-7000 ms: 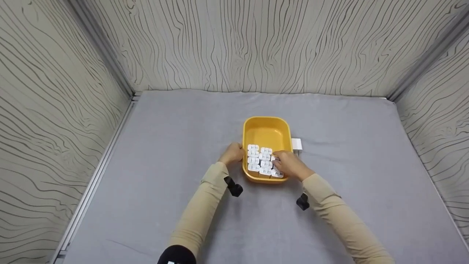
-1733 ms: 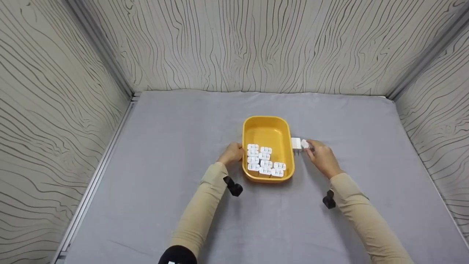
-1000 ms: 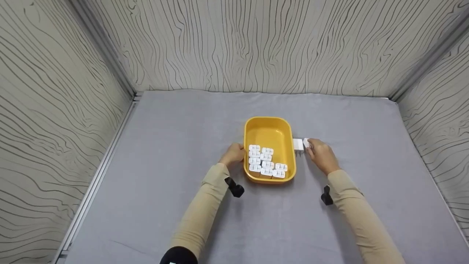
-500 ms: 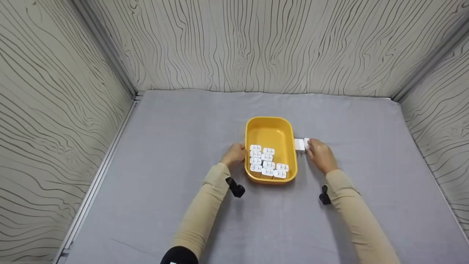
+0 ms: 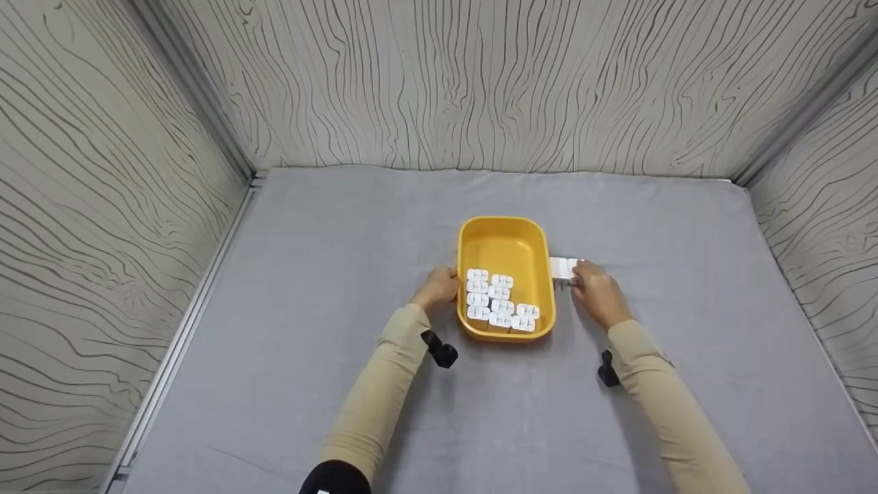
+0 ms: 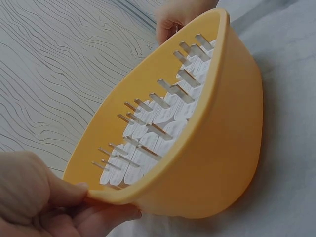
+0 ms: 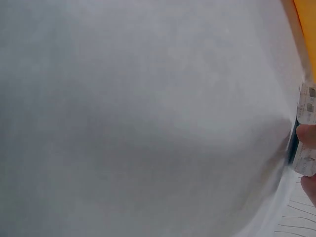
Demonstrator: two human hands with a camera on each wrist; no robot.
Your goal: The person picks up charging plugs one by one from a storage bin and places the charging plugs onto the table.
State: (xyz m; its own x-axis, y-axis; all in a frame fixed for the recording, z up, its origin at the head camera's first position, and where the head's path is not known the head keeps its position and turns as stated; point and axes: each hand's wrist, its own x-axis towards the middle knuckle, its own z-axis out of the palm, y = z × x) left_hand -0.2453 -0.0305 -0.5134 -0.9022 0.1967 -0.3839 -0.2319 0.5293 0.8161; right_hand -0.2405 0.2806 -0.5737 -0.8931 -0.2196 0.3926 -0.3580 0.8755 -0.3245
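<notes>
- Right of the yellow tray (image 5: 507, 250), we find the right grip (image 5: 599, 295) pinching a white plug, the held plug (image 5: 572, 268), between thumb and finger, low at the desk (image 5: 343, 240).
- Seconds earlier this grip was inside the tray; a second ago a sliver of space parted the held plug from the side plug (image 5: 558, 268). Now we see the pair lined up, apparently touching.
- For the work, we judge, that leaves a second piece all but set in its row beside the tray, though not yet let go.
- The left grip (image 5: 437, 288) clasps the tray's left rim, fingers beneath the edge, steadying it as we read it.
- Inside, at the near end, we count ten tray plugs (image 5: 478, 299), prongs up, in columns of four, four and two.
- Whether the side plug touches the tray wall, we cannot tell.
</notes>
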